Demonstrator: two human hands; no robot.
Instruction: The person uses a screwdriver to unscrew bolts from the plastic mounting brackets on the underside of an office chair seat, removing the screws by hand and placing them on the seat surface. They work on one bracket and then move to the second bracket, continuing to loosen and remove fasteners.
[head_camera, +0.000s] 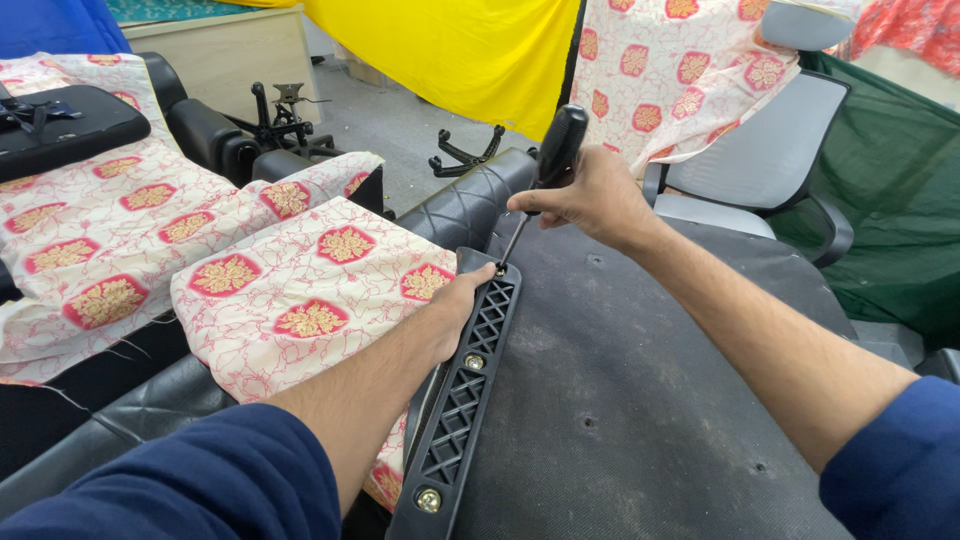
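Observation:
My right hand (590, 195) grips the black handle of a screwdriver (545, 170), its thin shaft angled down to the top end of a black plastic lattice bracket (470, 385). My left hand (462, 300) rests on the bracket's left edge, thumb beside the screwdriver tip. The bracket lies along the left side of a dark fabric-covered chair seat underside (640, 400). Two metal screws show in the bracket, one at mid length (474, 361) and one at its near end (428, 499).
Cushions in white cloth with red-and-gold flower print (300, 280) lie to the left on black quilted upholstery (465, 205). A grey office chair (760, 160) stands behind. Black chair base parts (465, 155) lie on the floor near a yellow cloth (470, 50).

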